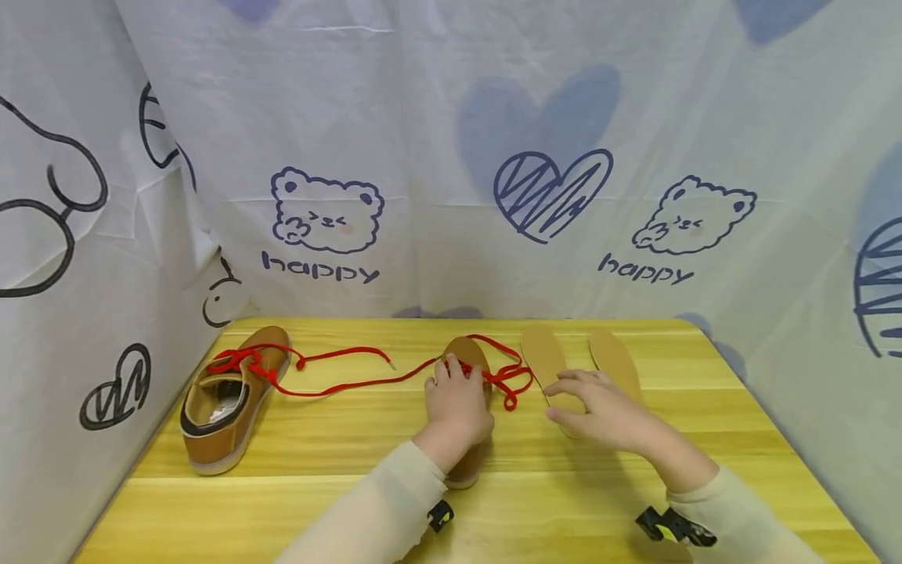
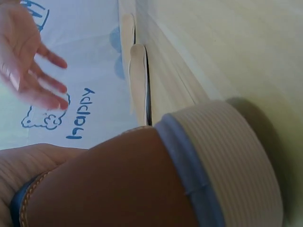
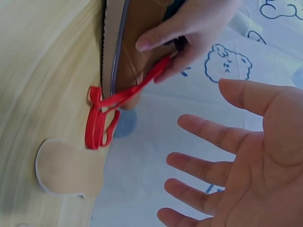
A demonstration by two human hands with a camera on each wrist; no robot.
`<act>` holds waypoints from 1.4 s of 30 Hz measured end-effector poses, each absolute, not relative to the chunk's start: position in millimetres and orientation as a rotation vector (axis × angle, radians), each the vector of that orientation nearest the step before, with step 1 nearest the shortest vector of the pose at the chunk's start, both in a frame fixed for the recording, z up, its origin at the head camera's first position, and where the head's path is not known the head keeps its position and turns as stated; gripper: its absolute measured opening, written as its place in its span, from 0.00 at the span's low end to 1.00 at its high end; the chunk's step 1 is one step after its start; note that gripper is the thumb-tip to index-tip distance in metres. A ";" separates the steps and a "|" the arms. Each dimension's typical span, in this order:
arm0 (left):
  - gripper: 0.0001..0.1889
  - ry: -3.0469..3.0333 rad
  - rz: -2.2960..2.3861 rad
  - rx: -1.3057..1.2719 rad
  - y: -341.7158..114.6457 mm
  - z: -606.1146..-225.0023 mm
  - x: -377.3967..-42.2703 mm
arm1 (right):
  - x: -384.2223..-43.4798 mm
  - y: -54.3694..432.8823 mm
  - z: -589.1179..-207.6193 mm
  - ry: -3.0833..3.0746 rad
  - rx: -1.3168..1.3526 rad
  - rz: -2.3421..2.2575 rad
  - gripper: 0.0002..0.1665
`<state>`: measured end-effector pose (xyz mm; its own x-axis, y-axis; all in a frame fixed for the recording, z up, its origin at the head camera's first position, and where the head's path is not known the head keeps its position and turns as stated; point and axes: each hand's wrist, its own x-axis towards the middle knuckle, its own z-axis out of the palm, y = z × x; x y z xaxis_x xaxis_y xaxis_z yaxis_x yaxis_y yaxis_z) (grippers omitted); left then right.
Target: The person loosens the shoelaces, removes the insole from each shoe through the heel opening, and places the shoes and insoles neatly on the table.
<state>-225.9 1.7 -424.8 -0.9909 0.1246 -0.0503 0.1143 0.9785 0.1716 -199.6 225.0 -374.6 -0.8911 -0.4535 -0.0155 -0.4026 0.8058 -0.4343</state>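
A brown shoe (image 1: 467, 470) with red laces stands upright at the middle of the table. My left hand (image 1: 454, 403) lies over its top and grips it. In the right wrist view the left thumb (image 3: 158, 35) presses the shoe's side while the fingers reach over the lace opening. Red lace (image 3: 97, 123) trails beside the shoe's toe. My right hand (image 1: 606, 411) hovers with spread fingers and holds nothing. Beneath and beyond it lie two tan insoles, the left insole (image 1: 543, 352) and the right insole (image 1: 615, 360).
A second brown shoe (image 1: 211, 448) with red laces stands at the table's left side. One long loose lace (image 1: 352, 385) runs between the shoes. White patterned cloth (image 1: 437, 235) hangs behind and beside the wooden table (image 1: 296, 454).
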 end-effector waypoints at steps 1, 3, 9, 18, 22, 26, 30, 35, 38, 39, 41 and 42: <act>0.38 3.064 0.278 0.186 0.0 -425.5 -226.0 | -198.9 227.8 -374.0 2.869 -0.684 -0.654 0.25; 0.38 3.061 0.300 0.188 -3.7 -426.7 -226.1 | -197.5 233.4 -372.6 2.856 -0.677 -0.676 0.26; 0.37 3.076 0.288 0.186 -17.3 -426.5 -225.7 | -192.8 247.9 -365.2 2.848 -0.632 -0.706 0.29; 0.36 3.089 0.354 0.177 -43.0 -425.9 -226.1 | -186.3 266.3 -352.4 2.856 -0.599 -0.720 0.27; 0.35 3.111 0.358 0.164 -58.2 -428.0 -225.8 | -184.7 276.6 -346.6 2.837 -0.600 -0.743 0.26; 0.35 3.132 0.367 0.156 -75.5 -430.2 -224.9 | -183.8 287.4 -338.8 2.838 -0.619 -0.732 0.26; 0.36 3.138 0.392 0.152 -92.9 -431.1 -225.0 | -182.3 294.9 -329.0 2.851 -0.634 -0.694 0.26; 0.36 3.132 0.408 0.137 -112.2 -430.5 -224.2 | -179.2 303.1 -320.9 2.856 -0.641 -0.677 0.26; 0.37 3.127 0.402 0.142 -121.5 -430.1 -223.1 | -177.4 310.8 -318.0 2.867 -0.619 -0.674 0.27; 0.37 3.126 0.402 0.145 -124.5 -430.5 -223.0 | -176.7 313.5 -316.9 2.868 -0.607 -0.678 0.28; 0.37 3.124 0.398 0.146 -130.2 -431.0 -223.2 | -175.6 318.9 -314.8 2.867 -0.592 -0.691 0.28; 0.37 3.124 0.391 0.147 -133.1 -431.1 -223.0 | -175.2 321.4 -313.9 2.863 -0.579 -0.697 0.29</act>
